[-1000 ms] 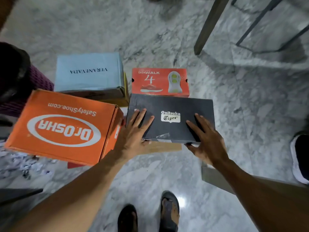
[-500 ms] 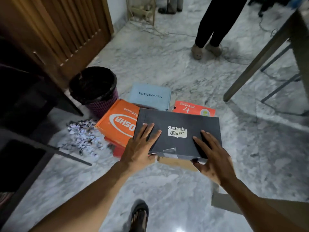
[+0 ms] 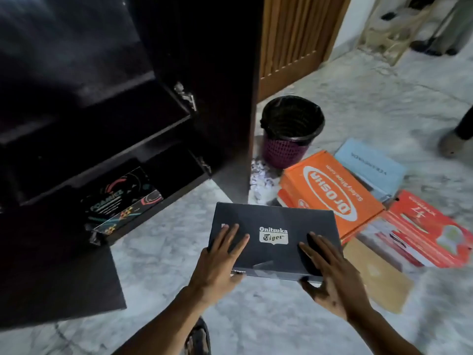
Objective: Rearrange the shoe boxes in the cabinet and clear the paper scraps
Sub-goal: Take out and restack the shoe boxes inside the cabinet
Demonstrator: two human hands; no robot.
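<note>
Left hand (image 3: 220, 262), right hand (image 3: 330, 275) pinch the box's (image 3: 271, 216) near edge, fingers flat on top, thumbs under, above the floor (image 3: 163, 252) by the cabinet (image 3: 217, 98). Shallow grip: far end could sag, clip a shelf (image 3: 122, 116) and drop.

Pale marble floor (image 3: 166, 252), slatted wooden door (image 3: 294, 34)

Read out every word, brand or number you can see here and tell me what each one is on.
"Onitsuka Tiger": lid of the black shoe box.
"Dr.OSHA", "SafetyShoe.com": orange shoe box, upside down to the camera.
"FOAMIES": patterned black box in the cabinet.
"4": red shoe box; smaller word beside it blurred.
Light blue box: dark lettering, too blurred to read.
</note>
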